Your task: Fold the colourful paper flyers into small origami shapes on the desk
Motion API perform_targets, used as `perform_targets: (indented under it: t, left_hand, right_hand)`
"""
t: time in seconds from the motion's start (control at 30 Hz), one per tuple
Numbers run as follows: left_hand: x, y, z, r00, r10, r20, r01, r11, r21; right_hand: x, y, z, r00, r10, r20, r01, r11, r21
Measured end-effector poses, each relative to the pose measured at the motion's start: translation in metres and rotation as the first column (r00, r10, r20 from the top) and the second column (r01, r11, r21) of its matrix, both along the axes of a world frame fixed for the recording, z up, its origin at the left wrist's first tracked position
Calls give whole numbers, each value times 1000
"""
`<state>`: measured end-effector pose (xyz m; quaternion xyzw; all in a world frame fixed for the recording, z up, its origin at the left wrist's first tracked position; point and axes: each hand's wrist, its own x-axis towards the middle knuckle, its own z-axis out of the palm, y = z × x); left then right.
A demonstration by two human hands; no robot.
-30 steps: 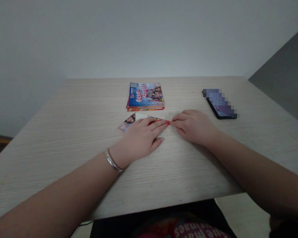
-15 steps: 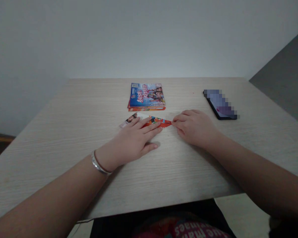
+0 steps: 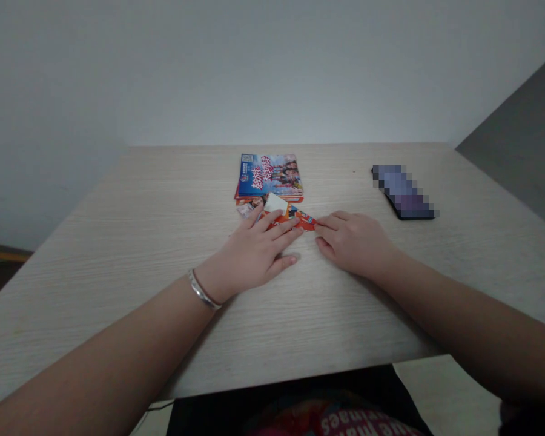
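Note:
A printed sheet of paper [image 3: 305, 219], folded to a narrow point on the right, lies on the table between my hands. Flat across its left and middle part rests my left hand [image 3: 258, 248], fingers spread and thumb out to the side, hiding much of the paper. My right hand [image 3: 354, 242] is at the pointed end, its fingers together and curled down, with the fingertips on the tip. Its thumb lies a little below the index finger. Red, orange and white print shows between the left fingers.
Just behind the folded paper is a stack of printed leaflets [image 3: 270, 174] with a blue top sheet. To the right lies a phone [image 3: 404, 192], its screen blurred out. The pale wooden table [image 3: 163, 200] meets a wall [image 3: 272, 72] at the back.
The folded paper's left end has swung up and right, and now overlaps the front of the leaflet stack. My left hand has shifted right with it. My right hand's thumb has come away from its fingertips.

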<state>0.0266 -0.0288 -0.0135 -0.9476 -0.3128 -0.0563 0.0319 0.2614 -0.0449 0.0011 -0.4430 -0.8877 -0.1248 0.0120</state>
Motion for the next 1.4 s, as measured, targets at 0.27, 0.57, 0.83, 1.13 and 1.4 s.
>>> perform_targets:
  t: [0.27,0.57,0.83,1.13,1.4]
  left_hand:
    - [1,-6,8,996,64,-58,-65,998,-15]
    - [6,-17,44,943,204,-262,-221,975,-38]
    - [5,-17,56,866,278,-416,-303,953,5]
    - [-6,-11,47,894,323,-311,-311,946,89]
    - [-5,4,12,996,-53,65,52,998,25]
  right_hand:
    - [3,3,7,999,14,37,-13,1000,-10]
    - [8,7,4,999,-15,30,16,1000,-9]
    - [12,8,-1,1000,4,6,-4,1000,24]
    - [16,10,1,999,-36,-25,36,999,-3]
    - [43,31,0,979,104,-173,-115,992,-57]
